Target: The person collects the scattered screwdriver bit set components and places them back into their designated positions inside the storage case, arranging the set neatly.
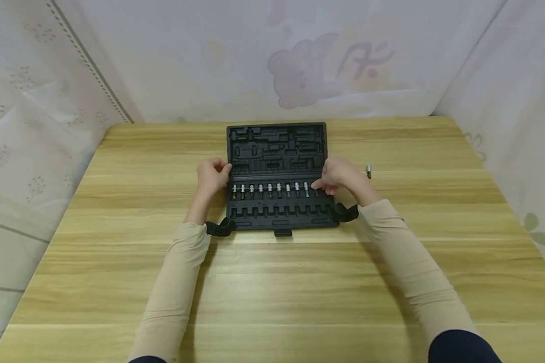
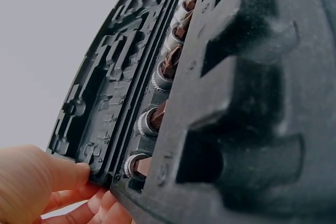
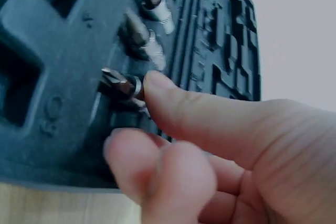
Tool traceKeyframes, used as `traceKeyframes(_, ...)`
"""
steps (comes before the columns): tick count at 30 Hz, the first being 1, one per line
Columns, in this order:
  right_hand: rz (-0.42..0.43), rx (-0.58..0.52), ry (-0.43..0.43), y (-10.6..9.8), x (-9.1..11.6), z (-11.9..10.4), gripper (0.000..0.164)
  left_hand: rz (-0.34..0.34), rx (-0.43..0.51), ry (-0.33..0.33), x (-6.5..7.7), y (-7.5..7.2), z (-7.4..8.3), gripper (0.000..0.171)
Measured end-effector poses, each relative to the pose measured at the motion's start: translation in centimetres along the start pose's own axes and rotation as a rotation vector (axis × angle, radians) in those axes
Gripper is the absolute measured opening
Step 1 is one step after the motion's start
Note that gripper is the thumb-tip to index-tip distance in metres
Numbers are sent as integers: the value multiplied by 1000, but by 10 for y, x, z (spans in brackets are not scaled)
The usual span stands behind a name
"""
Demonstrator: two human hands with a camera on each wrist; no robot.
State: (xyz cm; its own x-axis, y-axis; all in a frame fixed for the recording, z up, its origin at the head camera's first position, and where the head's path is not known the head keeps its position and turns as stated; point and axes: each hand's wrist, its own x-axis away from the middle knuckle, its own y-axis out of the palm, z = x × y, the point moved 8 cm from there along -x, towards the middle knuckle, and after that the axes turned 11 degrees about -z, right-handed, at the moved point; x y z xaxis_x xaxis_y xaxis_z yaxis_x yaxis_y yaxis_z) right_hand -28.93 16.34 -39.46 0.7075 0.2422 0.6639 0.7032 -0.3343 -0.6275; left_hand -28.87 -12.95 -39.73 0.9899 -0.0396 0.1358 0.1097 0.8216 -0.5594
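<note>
A black plastic tool case (image 1: 279, 176) lies opened flat on the table, its lid on the far side. Several bit sockets (image 1: 270, 190) with silver collars stand in a row in its near half. My left hand (image 1: 212, 176) grips the case's left edge by the hinge, thumb on top and fingers beneath. At the row's right end, my right hand (image 1: 338, 174) pinches a bit socket (image 3: 123, 83) with a cross-shaped tip, at the last slot. Its thumb covers the collar in the right wrist view.
Another bit socket (image 1: 369, 171) lies loose on the wooden table (image 1: 281, 292), right of the case. The case's latch (image 1: 283, 233) points toward me. Patterned white cloth (image 1: 186, 60) hangs behind the table and at both sides.
</note>
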Motion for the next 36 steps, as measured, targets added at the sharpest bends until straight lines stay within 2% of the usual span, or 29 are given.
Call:
traceKeyframes(5, -40, -123, -57, 0, 2, 4, 32, -5, 7, -4, 0, 0, -1, 20)
traceKeyframes(8, -49, -175, -56, -5, 2, 11, 33, -11, 18, -8, 0, 0, -1, 20)
traceKeyframes(16, 19, -188, -69, -18, 10, 24, 25, -9, 20, -14, 1, 0, -1, 20)
traceKeyframes(26, 107, -218, -109, -28, 17, 40, 25, -7, 17, -24, 2, 1, -2, 20)
traceKeyframes(36, 178, -241, -70, -39, 24, 61, 23, -8, 27, -25, 3, 0, -1, 20)
